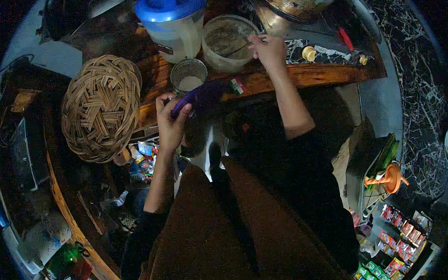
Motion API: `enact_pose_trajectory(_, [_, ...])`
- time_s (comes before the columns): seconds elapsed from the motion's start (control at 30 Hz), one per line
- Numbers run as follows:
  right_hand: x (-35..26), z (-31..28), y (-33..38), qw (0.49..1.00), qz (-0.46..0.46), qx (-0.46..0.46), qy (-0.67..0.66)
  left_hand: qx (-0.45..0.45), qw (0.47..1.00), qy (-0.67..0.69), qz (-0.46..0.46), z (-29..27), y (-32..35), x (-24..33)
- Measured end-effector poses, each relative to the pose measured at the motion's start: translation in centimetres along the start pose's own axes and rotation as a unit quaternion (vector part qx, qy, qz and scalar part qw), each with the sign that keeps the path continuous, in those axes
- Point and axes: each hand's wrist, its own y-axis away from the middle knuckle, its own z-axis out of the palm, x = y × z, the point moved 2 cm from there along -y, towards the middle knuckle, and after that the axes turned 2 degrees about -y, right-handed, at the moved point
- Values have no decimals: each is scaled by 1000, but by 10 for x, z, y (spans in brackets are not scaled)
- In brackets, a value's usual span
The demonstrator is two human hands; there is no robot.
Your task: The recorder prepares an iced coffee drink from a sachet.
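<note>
1. Holds near rim of purple disc-like piece point(200, 98) in left hand point(170, 121), with thumb over edge, forearm angled up from below.
2. Place disc just in front of counter point(309, 76), beside small clear cup point(189, 71). Probably light, fairly stiff, smooth, slightly slippery; best pinched by rim.
3. Pinches thin utensil point(239, 49) over clear tub point(225, 64) in right hand point(269, 51), with fingers bunched narrow, forearm reaching up and leftward. Likely light, stiff; best taken by outer end.

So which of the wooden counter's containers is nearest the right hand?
The wide, round, translucent plastic tub: the right hand is at its rim; the tall, blue-topped plastic container and small round cup stand farther left.
</note>
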Motion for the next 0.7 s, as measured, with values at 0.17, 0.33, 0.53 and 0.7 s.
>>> enact_pose_trajectory(0.17, [11,-5,-3,992,52,48,-109,-24,998,58,-4,4,-4,-7])
enact_pose_trajectory(0.33, [26,-15,-5,962,87,83,-245,-27,997,66,-8,5,-7,-1])
enact_pose_trajectory(0.53, [25,-19,-6,984,8,130,-123,-53,995,81,-35,4,-7,-4])
enact_pose_trajectory(0.7, [-9,-10,4,962,-130,177,162,-78,989,106,-66,13,-3,-6])
